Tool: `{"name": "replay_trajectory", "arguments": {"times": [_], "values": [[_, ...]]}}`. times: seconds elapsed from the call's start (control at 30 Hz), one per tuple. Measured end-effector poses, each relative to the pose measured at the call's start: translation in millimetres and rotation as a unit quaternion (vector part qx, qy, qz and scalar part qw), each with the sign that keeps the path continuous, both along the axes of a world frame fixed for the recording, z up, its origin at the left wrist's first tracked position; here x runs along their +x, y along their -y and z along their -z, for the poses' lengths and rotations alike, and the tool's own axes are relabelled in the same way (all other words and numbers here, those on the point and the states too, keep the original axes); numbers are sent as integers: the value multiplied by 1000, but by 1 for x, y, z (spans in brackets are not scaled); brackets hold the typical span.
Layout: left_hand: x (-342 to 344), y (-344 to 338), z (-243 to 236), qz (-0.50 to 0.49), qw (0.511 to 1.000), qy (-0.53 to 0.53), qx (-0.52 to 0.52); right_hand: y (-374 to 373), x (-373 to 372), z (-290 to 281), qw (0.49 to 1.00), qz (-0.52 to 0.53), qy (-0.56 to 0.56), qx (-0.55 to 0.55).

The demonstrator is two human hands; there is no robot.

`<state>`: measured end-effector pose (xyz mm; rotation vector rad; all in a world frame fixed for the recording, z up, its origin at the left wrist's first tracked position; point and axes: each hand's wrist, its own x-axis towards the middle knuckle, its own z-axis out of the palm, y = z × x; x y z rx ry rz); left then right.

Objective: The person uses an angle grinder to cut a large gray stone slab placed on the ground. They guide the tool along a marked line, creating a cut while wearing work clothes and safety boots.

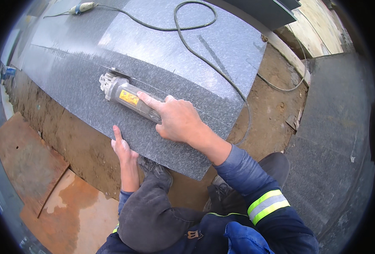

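Observation:
A dust-coated angle grinder (132, 98) lies low over a grey speckled stone slab (177, 153), its head pointing left. My right hand (177, 116) is wrapped round its body from above, the index finger stretched along the casing beside a yellow label. The thin disc (119, 73) stands on edge at a long straight line in the slab; its lower rim is hidden. At the slab's near edge, my left hand (124, 148) grips the stone with the thumb pointing up. Its other fingers are mostly hidden.
A dark power cord (212, 65) loops across the slab and past its right side; a pale plug connector (82, 7) lies at the far left. Rusty boards (28, 158) cover the ground at left. Dark slabs (329, 139) stand at right. My shoe (155, 171) is near the slab's edge.

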<state>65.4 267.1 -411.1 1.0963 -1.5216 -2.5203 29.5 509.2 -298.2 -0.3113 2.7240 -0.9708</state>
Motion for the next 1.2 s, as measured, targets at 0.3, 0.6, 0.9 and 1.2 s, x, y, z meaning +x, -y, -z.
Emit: {"name": "replay_trajectory", "arguments": {"times": [0.3, 0.6, 0.9, 1.2], "values": [[1, 7, 9, -5, 1000, -11, -2, -15, 15, -26, 997, -12, 64, 40], [1, 0, 2, -1, 1000, 2, 8, -28, 30, -30, 997, -11, 59, 55], [1, 2, 5, 2, 1000, -8, 7, -17, 16, -14, 999, -3, 45, 22], [1, 4, 5, -12, 1000, 18, 0, -2, 2, -4, 1000, -1, 19, 7]]}}
